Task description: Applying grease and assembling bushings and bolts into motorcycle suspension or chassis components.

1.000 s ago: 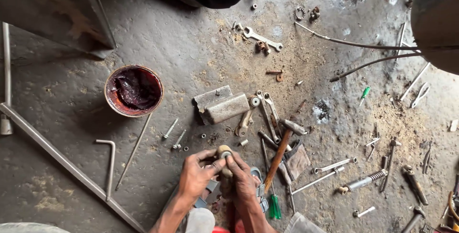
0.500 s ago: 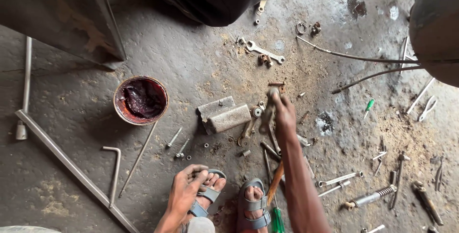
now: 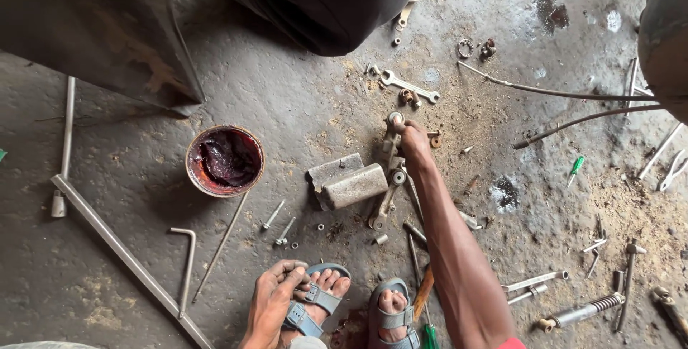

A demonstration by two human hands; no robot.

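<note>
1. Grey metal linkage arm with a round eye at its top (image 3: 391, 150) — it lies on the stained concrete floor (image 3: 143, 263), just right of the two grey rectangular metal blocks (image 3: 345, 181).
2. My right hand (image 3: 414, 140) is clenched around its upper end, close to the eye.
3. My left hand (image 3: 276, 293) rests slack on my left sandalled foot (image 3: 319, 293), holding nothing.
4. I judge a clean lift needs a grip lower on the shaft, so the far end does not swing into the loose bolts (image 3: 279, 223).
5. Its long axis runs near-vertical in the head view — top eye pointing away from me, lower end angled slightly left toward my feet.
6. A round tin of dark red grease (image 3: 224, 160) sits well to the left.
</note>
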